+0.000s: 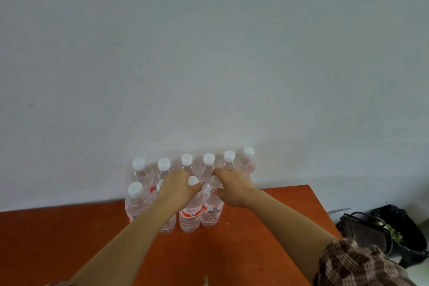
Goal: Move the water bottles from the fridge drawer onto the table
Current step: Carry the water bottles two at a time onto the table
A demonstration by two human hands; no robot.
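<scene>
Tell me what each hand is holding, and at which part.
Each grips the neck of one clear plastic water bottle: left hand on one, right hand on its neighbour, both standing on the orange table.

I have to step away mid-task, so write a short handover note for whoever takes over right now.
Left hand: closed on the neck of a front-row bottle, which stands on the table.
Right hand: closed on the neck of the next front-row bottle, also standing.
Back row: six bottles upright along the wall. Front row: four bottles, counting the two held.
Done: ten bottles on the table.
Left: release both; the fridge drawer is out of view, so check it for more.
</scene>
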